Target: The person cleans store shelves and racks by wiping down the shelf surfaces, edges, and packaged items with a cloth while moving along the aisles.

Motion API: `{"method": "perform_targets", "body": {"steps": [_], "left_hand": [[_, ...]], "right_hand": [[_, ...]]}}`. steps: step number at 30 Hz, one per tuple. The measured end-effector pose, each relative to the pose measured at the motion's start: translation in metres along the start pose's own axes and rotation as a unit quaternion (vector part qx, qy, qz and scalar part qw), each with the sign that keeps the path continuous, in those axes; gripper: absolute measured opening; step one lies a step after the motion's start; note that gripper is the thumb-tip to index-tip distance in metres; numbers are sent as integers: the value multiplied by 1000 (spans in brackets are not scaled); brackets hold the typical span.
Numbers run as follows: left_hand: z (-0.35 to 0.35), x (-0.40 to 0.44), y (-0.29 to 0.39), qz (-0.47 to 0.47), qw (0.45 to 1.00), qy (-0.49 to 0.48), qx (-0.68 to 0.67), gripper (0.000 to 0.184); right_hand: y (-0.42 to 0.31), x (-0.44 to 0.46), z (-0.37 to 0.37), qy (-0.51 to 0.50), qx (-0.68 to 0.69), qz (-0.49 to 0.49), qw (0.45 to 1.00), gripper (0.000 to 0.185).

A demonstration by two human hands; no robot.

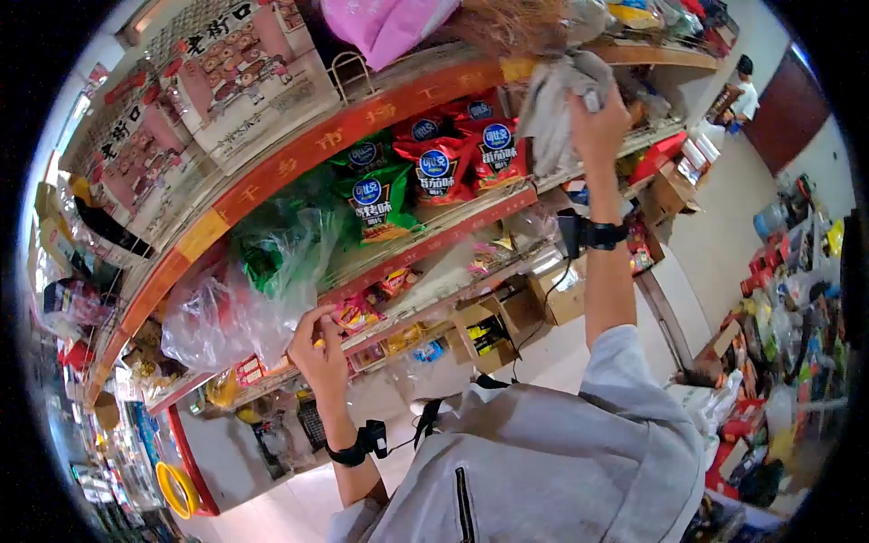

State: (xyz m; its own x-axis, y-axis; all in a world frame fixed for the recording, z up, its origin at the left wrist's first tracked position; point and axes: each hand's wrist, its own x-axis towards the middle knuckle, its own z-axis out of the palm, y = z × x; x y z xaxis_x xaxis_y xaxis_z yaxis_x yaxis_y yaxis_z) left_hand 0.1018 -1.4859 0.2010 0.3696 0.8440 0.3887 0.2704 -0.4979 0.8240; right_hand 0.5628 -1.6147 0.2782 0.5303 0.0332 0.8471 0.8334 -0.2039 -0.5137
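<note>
My right hand (599, 127) is closed on a grey cloth (554, 113), which hangs crumpled at the right part of the upper snack shelf. Just left of the cloth stand red chip bags (442, 170) and green chip bags (373, 201). Lower down, my left hand (319, 353) has its fingers curled at the shelf edge, beside a clear plastic bag (217, 317). Whether the fingers grip that bag is hidden; a small orange-yellow spot shows between them. Close by on the right lies a pink snack packet (358, 312).
Patterned cartons (231, 81) and a pink bag (385, 23) rest on the top shelf. Open cardboard boxes (484, 335) stand below the shelves. Mixed goods (778, 335) are piled at the right, and another person (744, 95) is in the far background.
</note>
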Motion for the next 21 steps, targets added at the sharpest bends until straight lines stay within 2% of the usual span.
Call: {"method": "perform_targets", "body": {"steps": [3, 4, 6, 8, 9, 11, 15, 17, 18, 21], "left_hand": [[10, -2, 5, 1, 1000, -8, 16, 15], [9, -2, 10, -22, 998, -30, 57, 15], [13, -4, 9, -15, 998, -36, 48, 15], [15, -7, 13, 14, 996, -65, 55, 14], [15, -9, 8, 13, 997, -50, 55, 14], [17, -15, -6, -24, 996, -88, 11, 15], [9, -24, -15, -12, 996, -93, 1, 14], [-4, -27, -21, 0, 995, -97, 34, 13], [-8, -29, -28, 1, 994, -100, 33, 13], [-30, -31, -36, 6, 995, -92, 24, 12]], "right_hand": [[12, 14, -9, -1, -80, 36, 996, 55], [18, 16, -9, 2, -25, 26, 999, 55], [27, 15, -7, 3, 46, 9, 999, 56], [31, 8, -3, -14, -12, 70, 997, 61], [28, 2, 1, -17, 0, 62, 998, 61], [19, -8, 7, -6, -13, 51, 999, 64], [-45, -34, 16, -66, 38, 40, 996, 66], [-67, -52, 28, -104, 79, 25, 991, 51], [-96, -56, 27, -127, 140, 23, 982, 50], [-152, -76, 39, -167, 180, -28, 969, 50]]}}
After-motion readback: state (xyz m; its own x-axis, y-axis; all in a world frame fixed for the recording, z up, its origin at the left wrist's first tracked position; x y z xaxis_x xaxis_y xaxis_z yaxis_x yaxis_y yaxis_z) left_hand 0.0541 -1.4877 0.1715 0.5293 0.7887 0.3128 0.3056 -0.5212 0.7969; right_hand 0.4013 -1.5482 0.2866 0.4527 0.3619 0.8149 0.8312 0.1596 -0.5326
